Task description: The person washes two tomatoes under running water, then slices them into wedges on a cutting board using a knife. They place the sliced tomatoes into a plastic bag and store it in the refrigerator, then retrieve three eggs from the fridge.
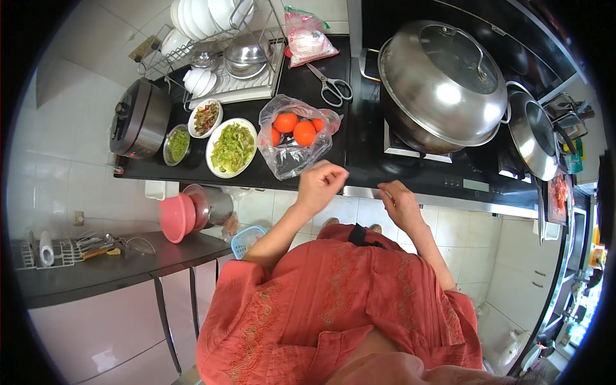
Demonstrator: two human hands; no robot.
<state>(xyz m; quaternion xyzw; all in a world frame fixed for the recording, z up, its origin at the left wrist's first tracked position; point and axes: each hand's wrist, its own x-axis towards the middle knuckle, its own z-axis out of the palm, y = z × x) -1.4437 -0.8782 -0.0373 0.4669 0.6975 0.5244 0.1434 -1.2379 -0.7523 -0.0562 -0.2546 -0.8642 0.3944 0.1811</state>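
Observation:
My left hand is raised at the counter's front edge, fingers curled in towards the thumb, with nothing seen in it. Right beside it, a clear plastic bag stands with its mouth spread, showing several orange-red tomatoes. Over the front edge of the black cooktop is my right hand, its fingers bent and apart from the thumb, holding nothing that I can see. Left of the bag stand an oval white dish of chopped greens, a white bowl of chopped pieces and a metal bowl of green pieces.
Scissors lie behind the bag, near a pink-and-white packet. A large lidded wok sits on the cooktop, with a lidded pan to its right. A dish rack and an electric cooker occupy the left.

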